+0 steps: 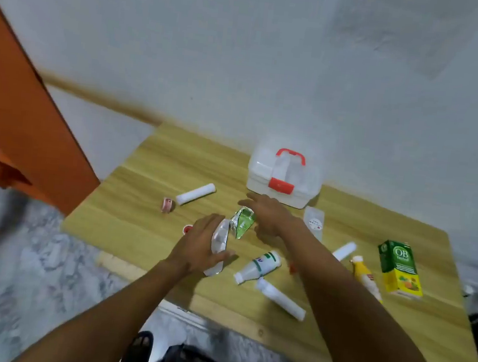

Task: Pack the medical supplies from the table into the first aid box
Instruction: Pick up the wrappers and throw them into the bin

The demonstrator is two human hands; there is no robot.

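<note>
The clear first aid box (283, 181) with a red handle and red latch stands closed at the back of the wooden table (154, 189). My left hand (200, 244) grips a silver foil packet (219, 248) near the table's middle. A green and silver sachet (242, 221) lies just beyond it. My right hand (268, 215) hovers flat, fingers spread, between the sachet and the box, holding nothing. A white bottle with a green label (259, 267) lies on its side below my right forearm.
A white roll (195, 194) and small pink tape (167, 205) lie at the left. A red cap (187, 229), white tubes (281, 298) (344, 251), a clear pouch (314, 222), a yellow bottle (365, 275) and a green-yellow carton (399, 268) are scattered around. An orange door (17, 116) stands left.
</note>
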